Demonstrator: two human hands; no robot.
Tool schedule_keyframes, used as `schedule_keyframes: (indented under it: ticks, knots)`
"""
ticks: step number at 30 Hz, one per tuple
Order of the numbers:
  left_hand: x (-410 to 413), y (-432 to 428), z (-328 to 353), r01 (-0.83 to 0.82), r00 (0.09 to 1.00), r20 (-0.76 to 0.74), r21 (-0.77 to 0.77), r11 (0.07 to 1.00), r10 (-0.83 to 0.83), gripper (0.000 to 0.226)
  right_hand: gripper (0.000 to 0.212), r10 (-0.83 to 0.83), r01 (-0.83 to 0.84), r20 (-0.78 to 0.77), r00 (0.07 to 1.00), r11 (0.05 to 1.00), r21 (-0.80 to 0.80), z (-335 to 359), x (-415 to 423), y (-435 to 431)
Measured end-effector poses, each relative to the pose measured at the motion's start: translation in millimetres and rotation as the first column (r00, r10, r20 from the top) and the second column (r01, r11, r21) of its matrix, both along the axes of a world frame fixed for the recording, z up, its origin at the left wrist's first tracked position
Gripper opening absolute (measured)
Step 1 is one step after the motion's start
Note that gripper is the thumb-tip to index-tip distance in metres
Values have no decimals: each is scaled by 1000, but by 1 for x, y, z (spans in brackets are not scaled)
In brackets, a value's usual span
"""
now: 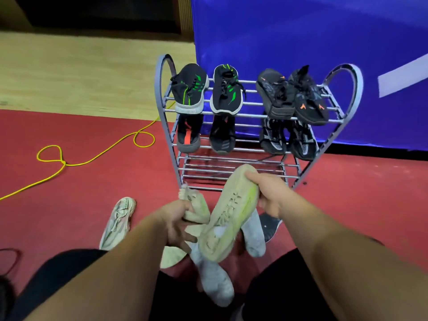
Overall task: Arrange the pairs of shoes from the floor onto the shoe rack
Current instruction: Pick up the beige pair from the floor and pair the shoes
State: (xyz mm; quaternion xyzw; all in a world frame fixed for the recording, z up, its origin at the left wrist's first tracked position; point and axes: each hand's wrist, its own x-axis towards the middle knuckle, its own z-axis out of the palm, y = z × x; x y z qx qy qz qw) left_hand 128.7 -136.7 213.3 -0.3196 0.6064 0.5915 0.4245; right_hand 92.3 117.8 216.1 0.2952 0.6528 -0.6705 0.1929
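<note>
A grey metal shoe rack point(162, 93) stands ahead against a blue panel. Its top shelf holds a black-and-green pair point(225, 93) and a black-and-orange pair point(291, 96). The middle shelf carries two more dark pairs point(222, 135). The bottom shelf point(231, 174) is bare. My right hand point(273, 195) grips a pale yellow-green shoe point(229, 214), sole up, toe toward the bottom shelf. My left hand point(178, 224) holds its mate point(196, 208), mostly hidden behind the hand and the first shoe.
A pale pink-and-green shoe point(118, 222) lies on the red mat at left. A dark shoe point(269, 225) peeks out under my right wrist. My grey-socked feet point(215, 274) are below the hands. A yellow cable point(97, 156) loops across the floor at left.
</note>
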Motion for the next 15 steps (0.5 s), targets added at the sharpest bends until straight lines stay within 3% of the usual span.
schedule_keyframes:
  ticks: [3,8,11,15]
  knots:
    - [-1,10,-4,36,999,34,50,998,-38,51,35,-204,222,161,966,970,-103,-22,9,-7]
    - [-15,20,-7,-48,998,42,159,986,42,54,33,-308,338,183,934,926,-169,-22,-14,-10]
    - [-23,24,-13,-89,995,55,207,974,79,54,33,-247,281,202,948,947,-155,-25,-24,-12]
    - [-35,37,-16,-165,986,23,194,967,164,42,39,-36,76,257,966,986,-149,-29,-24,-22]
